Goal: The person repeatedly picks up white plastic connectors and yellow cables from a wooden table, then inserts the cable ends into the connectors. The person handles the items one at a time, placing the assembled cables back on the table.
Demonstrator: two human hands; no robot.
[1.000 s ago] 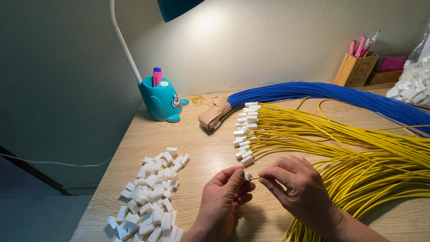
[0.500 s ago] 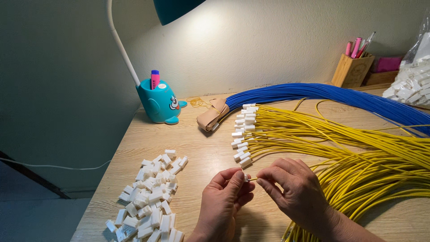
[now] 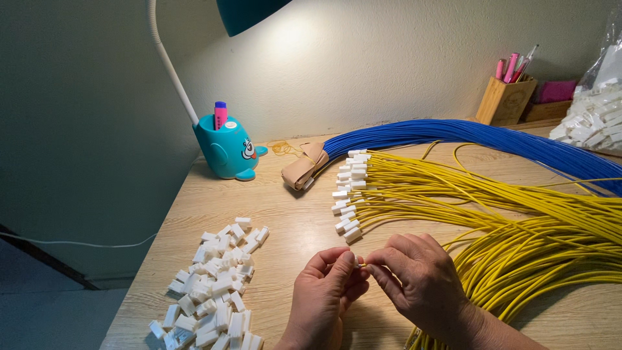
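Observation:
My left hand (image 3: 324, 295) pinches a small white plastic connector (image 3: 356, 260) between thumb and forefinger. My right hand (image 3: 421, 282) meets it fingertip to fingertip, gripping the end of a yellow wire at the connector. Beyond the hands lies a big bundle of yellow wires (image 3: 518, 220), several of them ending in white connectors (image 3: 350, 188). To the left sits a heap of loose white connectors (image 3: 214, 291) on the wooden desk (image 3: 285, 214).
A bundle of blue wires (image 3: 466, 133) bound with tan tape (image 3: 303, 168) curves across the back. A teal lamp base (image 3: 227, 149) holding a marker stands at the back left. A wooden pen holder (image 3: 505, 97) and a clear bag of white connectors (image 3: 596, 116) sit at the far right.
Both hands stay pressed together at the connector; the fingers have shifted only slightly. The view has drifted a little.

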